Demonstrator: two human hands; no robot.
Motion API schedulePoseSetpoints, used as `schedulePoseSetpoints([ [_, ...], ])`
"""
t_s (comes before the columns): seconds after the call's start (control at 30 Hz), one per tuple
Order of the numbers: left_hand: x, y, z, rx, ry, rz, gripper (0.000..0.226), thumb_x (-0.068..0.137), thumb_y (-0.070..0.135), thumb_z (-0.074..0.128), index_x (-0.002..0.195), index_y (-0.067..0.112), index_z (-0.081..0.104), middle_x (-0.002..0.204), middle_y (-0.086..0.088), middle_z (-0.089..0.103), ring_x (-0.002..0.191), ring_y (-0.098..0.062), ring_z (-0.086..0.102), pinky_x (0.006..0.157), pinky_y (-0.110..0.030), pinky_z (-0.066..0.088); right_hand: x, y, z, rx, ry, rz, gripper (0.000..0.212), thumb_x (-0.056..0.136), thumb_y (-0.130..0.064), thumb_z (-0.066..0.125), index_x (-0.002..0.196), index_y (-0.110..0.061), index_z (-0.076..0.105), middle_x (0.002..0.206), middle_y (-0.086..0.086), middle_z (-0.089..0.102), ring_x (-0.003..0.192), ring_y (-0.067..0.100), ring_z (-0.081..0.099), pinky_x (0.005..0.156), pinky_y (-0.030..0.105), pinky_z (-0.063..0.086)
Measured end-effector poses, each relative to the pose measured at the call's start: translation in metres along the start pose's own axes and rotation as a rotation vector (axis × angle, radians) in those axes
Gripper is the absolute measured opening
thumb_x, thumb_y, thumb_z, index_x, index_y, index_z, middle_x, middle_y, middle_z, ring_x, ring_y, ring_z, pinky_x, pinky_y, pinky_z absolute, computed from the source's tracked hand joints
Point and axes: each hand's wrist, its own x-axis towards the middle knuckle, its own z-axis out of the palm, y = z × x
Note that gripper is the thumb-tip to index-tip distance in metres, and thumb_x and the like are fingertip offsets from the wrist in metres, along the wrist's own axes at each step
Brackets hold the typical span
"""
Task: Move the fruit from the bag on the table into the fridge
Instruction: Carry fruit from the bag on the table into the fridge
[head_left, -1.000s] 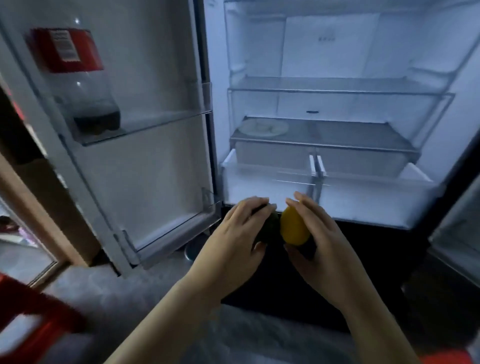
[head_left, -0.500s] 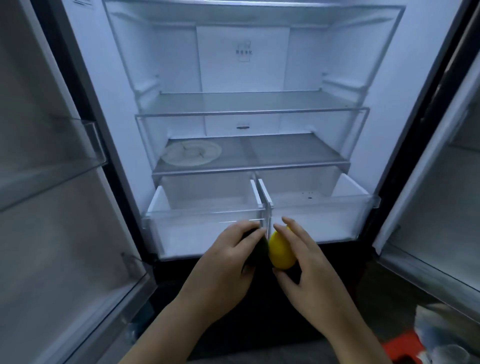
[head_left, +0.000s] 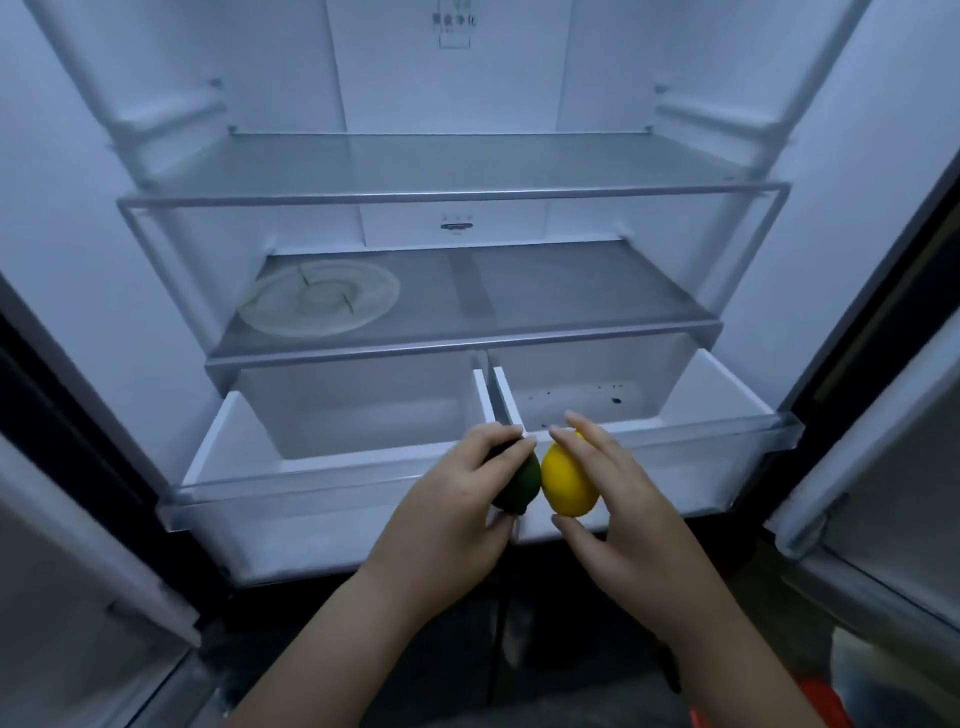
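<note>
Fridge (head_left: 857, 208) fills the frame, doors open; two drawers (head_left: 311, 483) at centre stand pulled out. Below centre, we note the left hand (head_left: 447, 525) curled round a dark green fruit (head_left: 517, 488) and the right hand (head_left: 628, 519) pinching a yellow lemon (head_left: 569, 483) between thumb and fingers. The two fruits touch, in front of the drawers' divider. We judge both light, firm and smooth-skinned, liable to roll. Each is best held round its widest middle and set low in a drawer, not dropped.
</note>
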Motion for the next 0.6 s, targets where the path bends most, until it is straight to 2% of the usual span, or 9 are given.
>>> schedulePoseSetpoints([
  [0.17,0.044,-0.021,0.025,0.033,0.042,-0.095,0.055,0.079,0.008,0.067,0.131,0.014,0.053,0.132,0.003,0.048,0.117,-0.01,0.05,0.091,-0.02,0.046,0.058,0.049,-0.008,-0.01,-0.115,-0.07,0.073,0.085,-0.014,0.067,0.143,-0.039,0.03,0.151,-0.025,0.02,0.136,-0.011,0.018,0.104,0.004,0.019],
  [0.27,0.065,-0.036,0.036,0.055,0.021,-0.135,0.054,0.08,0.012,0.067,0.132,0.017,0.053,0.132,0.005,0.048,0.117,-0.009,0.049,0.088,-0.02,0.046,0.086,0.079,-0.01,0.006,-0.199,-0.112,0.074,0.085,-0.022,0.066,0.141,-0.047,0.024,0.151,-0.028,0.017,0.137,-0.01,0.018,0.109,0.016,0.025],
  [0.33,0.073,-0.048,0.04,0.062,0.024,-0.186,0.056,0.08,0.015,0.066,0.134,0.021,0.051,0.134,0.009,0.047,0.119,-0.006,0.047,0.089,-0.016,0.042,0.105,0.095,-0.011,-0.018,-0.25,-0.108,0.072,0.086,-0.033,0.065,0.14,-0.053,0.021,0.15,-0.03,0.016,0.136,-0.01,0.018,0.108,0.028,0.032],
  [0.37,0.075,-0.054,0.041,0.072,0.033,-0.213,0.057,0.08,0.015,0.067,0.134,0.022,0.05,0.134,0.01,0.046,0.12,-0.005,0.046,0.09,-0.012,0.038,0.113,0.102,-0.011,-0.035,-0.272,-0.107,0.071,0.086,-0.036,0.064,0.139,-0.053,0.021,0.15,-0.03,0.015,0.136,-0.01,0.019,0.106,0.029,0.033],
  [0.43,0.076,-0.067,0.039,0.1,0.048,-0.272,0.058,0.08,0.016,0.069,0.134,0.024,0.049,0.134,0.011,0.046,0.12,-0.003,0.045,0.091,-0.006,0.031,0.129,0.113,-0.01,-0.072,-0.32,-0.102,0.07,0.086,-0.038,0.063,0.14,-0.049,0.021,0.15,-0.029,0.016,0.135,-0.008,0.021,0.102,0.02,0.032],
  [0.5,0.076,-0.082,0.035,0.129,0.03,-0.326,0.057,0.08,0.018,0.07,0.133,0.025,0.049,0.133,0.012,0.046,0.118,-0.003,0.045,0.089,-0.008,0.031,0.143,0.121,-0.007,-0.116,-0.386,-0.086,0.071,0.086,-0.039,0.063,0.143,-0.044,0.02,0.15,-0.025,0.018,0.134,-0.003,0.025,0.095,0.013,0.028],
  [0.6,0.081,-0.107,0.033,0.175,-0.029,-0.327,0.056,0.079,0.019,0.071,0.131,0.024,0.05,0.131,0.012,0.047,0.117,-0.006,0.046,0.089,-0.014,0.034,0.164,0.132,0.005,-0.183,-0.483,-0.065,0.074,0.086,-0.039,0.064,0.144,-0.037,0.019,0.151,-0.02,0.02,0.133,0.004,0.031,0.089,0.013,0.027],
])
